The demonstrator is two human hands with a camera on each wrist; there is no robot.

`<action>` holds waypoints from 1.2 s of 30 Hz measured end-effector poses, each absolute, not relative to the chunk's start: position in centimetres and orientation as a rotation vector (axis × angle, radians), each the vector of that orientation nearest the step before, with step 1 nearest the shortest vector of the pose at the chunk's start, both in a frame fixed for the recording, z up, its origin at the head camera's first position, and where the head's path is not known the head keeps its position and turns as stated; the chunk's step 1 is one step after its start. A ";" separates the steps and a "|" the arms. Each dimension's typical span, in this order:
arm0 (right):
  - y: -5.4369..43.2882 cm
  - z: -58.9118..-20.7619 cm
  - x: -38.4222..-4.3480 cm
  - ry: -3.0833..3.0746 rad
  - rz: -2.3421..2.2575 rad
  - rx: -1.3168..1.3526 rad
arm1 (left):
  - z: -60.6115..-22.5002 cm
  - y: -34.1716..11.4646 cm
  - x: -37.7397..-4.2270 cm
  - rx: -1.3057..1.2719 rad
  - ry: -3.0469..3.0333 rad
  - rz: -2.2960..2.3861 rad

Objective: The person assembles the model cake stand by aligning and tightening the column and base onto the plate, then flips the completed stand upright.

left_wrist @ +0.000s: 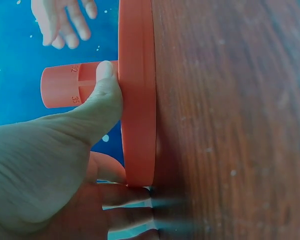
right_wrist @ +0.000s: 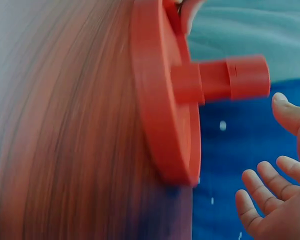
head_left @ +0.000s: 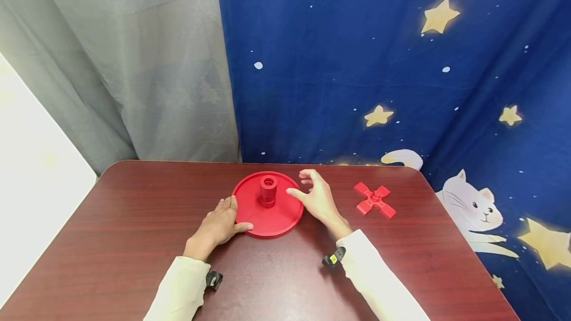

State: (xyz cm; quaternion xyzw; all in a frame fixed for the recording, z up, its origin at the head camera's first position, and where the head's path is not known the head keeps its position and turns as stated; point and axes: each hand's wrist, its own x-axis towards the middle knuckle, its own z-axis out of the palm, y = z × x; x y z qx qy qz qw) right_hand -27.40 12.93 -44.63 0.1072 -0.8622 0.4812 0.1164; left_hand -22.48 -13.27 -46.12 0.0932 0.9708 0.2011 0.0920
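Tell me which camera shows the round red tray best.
The head view: it shows nearly all the red tray from above, the left hand and right hand hiding little. Both wrist views cut it off at the top: the left shows its outer side edge-on, the right its side and some inside.

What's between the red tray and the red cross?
Head view: the right hand, its thumb overlapping the tray, then bare tabletop up to the cross.
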 end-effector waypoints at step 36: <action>30.0 -46.4 -25.4 -2.655 0.880 0.050 | -46.1 -13.3 -22.5 0.266 2.877 0.615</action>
